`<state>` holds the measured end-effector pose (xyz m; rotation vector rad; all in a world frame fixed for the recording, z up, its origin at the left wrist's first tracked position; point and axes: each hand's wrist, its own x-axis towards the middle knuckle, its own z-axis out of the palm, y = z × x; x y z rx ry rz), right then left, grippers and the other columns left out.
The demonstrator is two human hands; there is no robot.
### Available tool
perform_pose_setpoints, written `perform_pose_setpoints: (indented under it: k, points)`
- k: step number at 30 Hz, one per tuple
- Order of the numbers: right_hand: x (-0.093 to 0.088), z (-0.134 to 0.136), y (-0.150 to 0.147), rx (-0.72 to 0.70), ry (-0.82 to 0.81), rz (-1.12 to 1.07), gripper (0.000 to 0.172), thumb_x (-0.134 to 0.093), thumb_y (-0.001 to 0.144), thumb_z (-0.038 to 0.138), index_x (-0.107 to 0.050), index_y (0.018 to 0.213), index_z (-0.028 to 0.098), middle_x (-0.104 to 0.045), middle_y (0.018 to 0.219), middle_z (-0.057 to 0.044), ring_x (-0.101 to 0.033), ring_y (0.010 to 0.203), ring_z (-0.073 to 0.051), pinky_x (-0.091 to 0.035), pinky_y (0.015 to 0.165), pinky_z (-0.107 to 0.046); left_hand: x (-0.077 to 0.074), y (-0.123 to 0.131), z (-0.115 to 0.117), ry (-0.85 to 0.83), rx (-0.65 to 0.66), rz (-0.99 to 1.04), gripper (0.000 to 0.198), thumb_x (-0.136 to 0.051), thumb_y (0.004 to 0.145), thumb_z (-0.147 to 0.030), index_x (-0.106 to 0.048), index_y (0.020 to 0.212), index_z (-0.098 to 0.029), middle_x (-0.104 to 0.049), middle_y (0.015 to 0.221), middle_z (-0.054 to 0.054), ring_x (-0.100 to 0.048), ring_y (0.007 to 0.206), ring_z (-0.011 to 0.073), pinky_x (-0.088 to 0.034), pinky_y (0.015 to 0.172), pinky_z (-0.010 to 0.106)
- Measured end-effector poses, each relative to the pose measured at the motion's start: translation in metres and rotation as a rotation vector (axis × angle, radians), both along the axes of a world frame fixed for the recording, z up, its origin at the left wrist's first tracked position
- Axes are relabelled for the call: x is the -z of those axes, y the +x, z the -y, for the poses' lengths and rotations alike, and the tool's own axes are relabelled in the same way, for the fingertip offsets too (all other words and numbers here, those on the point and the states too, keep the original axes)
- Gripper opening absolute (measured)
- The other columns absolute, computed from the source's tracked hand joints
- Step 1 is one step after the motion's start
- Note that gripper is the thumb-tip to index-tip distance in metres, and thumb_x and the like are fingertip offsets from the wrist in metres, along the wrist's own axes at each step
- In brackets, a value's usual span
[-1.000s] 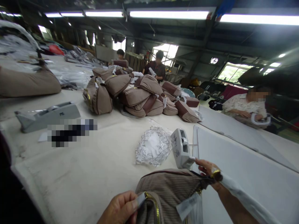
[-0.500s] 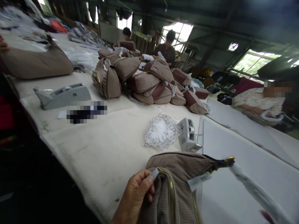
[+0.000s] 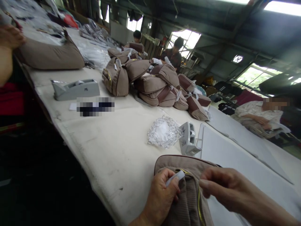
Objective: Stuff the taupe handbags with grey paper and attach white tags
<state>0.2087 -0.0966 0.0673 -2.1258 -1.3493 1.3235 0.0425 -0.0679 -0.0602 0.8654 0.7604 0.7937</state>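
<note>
A brown corduroy bag (image 3: 185,160) with dark piping lies at the table's near edge. My left hand (image 3: 162,196) pinches its zipper pull (image 3: 176,178), which is wrapped in whitish film, at the top end of a gold zipper (image 3: 199,202). Over the bag's right side is my right hand (image 3: 228,188), fingers bent and thumb close against them, a short way from the pull. Whether anything sits between those fingertips I cannot make out. The right hand and forearm cover the strap end of the bag.
A tape dispenser (image 3: 188,138) and a crumpled net-like bundle (image 3: 163,133) stand just beyond the bag. Farther off are another tape dispenser (image 3: 78,88) and a pile of brown bags (image 3: 150,83). At left, a co-worker's hand (image 3: 10,37) touches a brown bag (image 3: 51,55). White boards (image 3: 223,153) lie right.
My right hand has come in from the right over the bag. The left keeps its pinch on the pull, now farther right in view. The strap end is no longer visible.
</note>
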Motion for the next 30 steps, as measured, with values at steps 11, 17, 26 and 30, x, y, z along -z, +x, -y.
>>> perform_pose_setpoints:
  k: [11,17,26,30]
  points:
    - [0.037,-0.035,-0.040,-0.030,-0.127,0.025,0.029,-0.059,0.064,0.043,-0.055,0.057,0.016,-0.051,0.047,0.002,-0.032,0.032,-0.003,-0.020,0.031,-0.017,0.003,-0.004,0.000,0.090,0.016,-0.073,0.028,-0.053,0.084,-0.042,-0.057,0.076,-0.016,-0.055,0.064,0.001,-0.047,0.055,0.0116,-0.037,0.050,0.021]
    - [0.048,-0.035,-0.038,0.048,-0.216,0.116,0.029,-0.058,0.061,0.043,-0.050,0.050,0.017,-0.047,0.039,0.004,-0.040,0.029,-0.006,-0.018,0.028,-0.016,0.008,-0.002,0.002,0.121,0.033,-0.042,0.026,-0.048,0.087,-0.040,-0.054,0.077,-0.017,-0.054,0.064,0.000,-0.051,0.053,0.0115,-0.040,0.052,0.021]
    - [0.030,-0.026,-0.042,0.100,-0.113,-0.017,0.042,-0.061,0.067,0.056,-0.053,0.058,0.016,-0.043,0.038,0.005,-0.039,0.031,-0.005,-0.021,0.032,-0.015,0.007,-0.001,0.001,0.119,0.025,-0.068,0.024,-0.048,0.087,-0.039,-0.055,0.081,-0.016,-0.057,0.068,0.001,-0.054,0.056,0.0125,-0.042,0.053,0.022]
    - [0.037,-0.028,-0.043,0.103,-0.135,-0.001,0.040,-0.061,0.064,0.054,-0.052,0.057,0.016,-0.046,0.039,0.004,-0.041,0.031,-0.005,-0.022,0.030,-0.015,0.007,-0.002,0.003,0.172,0.012,-0.088,0.025,-0.048,0.087,-0.039,-0.055,0.077,-0.017,-0.055,0.064,0.001,-0.051,0.057,0.0127,-0.041,0.054,0.022]
